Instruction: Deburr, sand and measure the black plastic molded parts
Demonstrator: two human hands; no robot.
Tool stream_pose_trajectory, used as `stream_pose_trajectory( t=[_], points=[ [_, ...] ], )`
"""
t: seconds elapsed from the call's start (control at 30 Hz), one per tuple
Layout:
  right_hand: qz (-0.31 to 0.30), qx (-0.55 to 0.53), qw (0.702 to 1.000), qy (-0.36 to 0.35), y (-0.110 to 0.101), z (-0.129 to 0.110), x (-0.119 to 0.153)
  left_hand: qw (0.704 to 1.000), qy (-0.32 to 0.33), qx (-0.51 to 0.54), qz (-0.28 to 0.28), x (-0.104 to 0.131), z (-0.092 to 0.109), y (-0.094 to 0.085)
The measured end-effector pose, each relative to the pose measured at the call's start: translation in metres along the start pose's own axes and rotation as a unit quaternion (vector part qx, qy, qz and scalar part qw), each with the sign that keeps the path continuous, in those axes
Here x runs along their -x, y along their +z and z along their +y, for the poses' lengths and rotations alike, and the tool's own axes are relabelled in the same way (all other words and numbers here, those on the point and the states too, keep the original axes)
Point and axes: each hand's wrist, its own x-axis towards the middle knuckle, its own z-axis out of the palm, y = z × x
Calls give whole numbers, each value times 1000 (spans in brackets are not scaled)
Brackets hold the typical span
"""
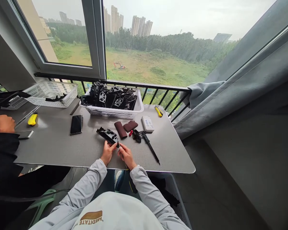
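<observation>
A black molded plastic part (108,134) is tilted just above the table's front edge, its near end in my left hand (107,153), which is closed on it. My right hand (126,155) is closed in a pinch at the part's right end. Whatever lies between those fingertips is too small to make out. Beyond my hands lie two dark brown curved pieces, one (120,130) beside the other (130,126). A small red object (131,133), a crumpled black item (136,136) and a black caliper (150,147) rest to the right.
A white basket (110,112) heaped with black parts stands by the railing. On the table (55,147) are a phone (76,124), a white box (148,124) and a yellow cutter (158,111). Another person's hand (3,123) is at left, near a yellow tool (33,119).
</observation>
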Motion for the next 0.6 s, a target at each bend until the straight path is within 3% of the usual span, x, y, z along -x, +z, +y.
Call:
stream_pose_trajectory(
  t=[0.2, 0.6],
  points=[
    [1, 4, 1000, -5, -1, 0, 0, 1000, -6, -8, -11, -1, 1, -3],
    [13, 111, 993, -34, 6, 1, 9, 991, 79, -51, 94, -8, -15, -3]
  ],
)
